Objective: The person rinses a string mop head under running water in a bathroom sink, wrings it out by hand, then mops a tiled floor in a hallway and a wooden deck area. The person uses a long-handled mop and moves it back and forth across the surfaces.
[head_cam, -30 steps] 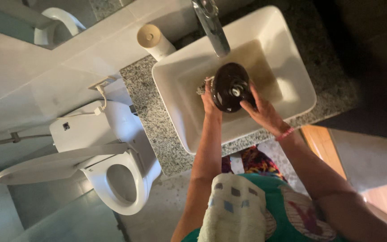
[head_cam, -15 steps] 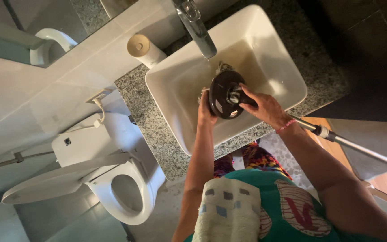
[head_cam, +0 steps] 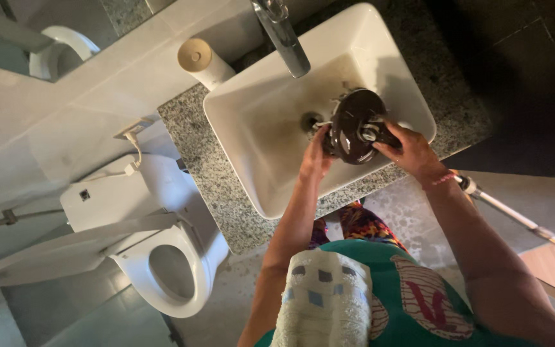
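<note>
- Two hands hold one dark round lid [head_cam: 354,125] over the basin: left hand [head_cam: 316,157] closed on its near-left rim, right hand [head_cam: 406,151] clamped around the central knob.
- Wet and glossy, the lid likely slips; it looks rigid, perhaps breakable, so rim and knob are the best holds.
- One white sink [head_cam: 252,186] lies below the hands, on a speckled table [head_cam: 191,141].
- One faucet [head_cam: 284,35] stands beyond them.
- One paper roll [head_cam: 203,61] sits far left.

above basin: chrome faucet spout [head_cam: 284,35] overhangs white rectangular ceramic sink [head_cam: 239,128], blocking its far side | basin's left half: open | speckled granite counter [head_cam: 194,167]: bare strip left of sink | far corner: cream paper roll [head_cam: 203,63] stands upright
</note>
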